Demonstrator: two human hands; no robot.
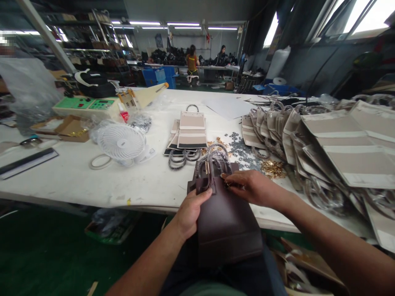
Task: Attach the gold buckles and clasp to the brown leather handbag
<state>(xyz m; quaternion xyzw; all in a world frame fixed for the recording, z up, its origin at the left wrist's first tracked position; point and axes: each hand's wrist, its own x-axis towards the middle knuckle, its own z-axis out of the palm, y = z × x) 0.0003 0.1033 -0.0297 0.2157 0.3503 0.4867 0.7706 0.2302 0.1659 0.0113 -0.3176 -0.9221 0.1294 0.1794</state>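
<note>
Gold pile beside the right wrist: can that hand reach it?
Likely yes: the gold pile lies uncovered on the table beside the right hand, though that hand is now at the brown bag.

The smooth, rectangular leather-like bag (230,224) is plain deep brown; its curved, plastic-wrapped handles (211,169) are dark brown too. The broad white counter (148,187) carries faint greyish marks. On the right, the heaped flat panels (347,158) show beige blocks banded with off-white; the smaller panel stack (193,133) at centre repeats those bands, with black edging. Small metal fittings (273,168) gleam gold, flat metal pieces (240,151) look dull grey, and the round plastic fan (121,142) is white.
</note>
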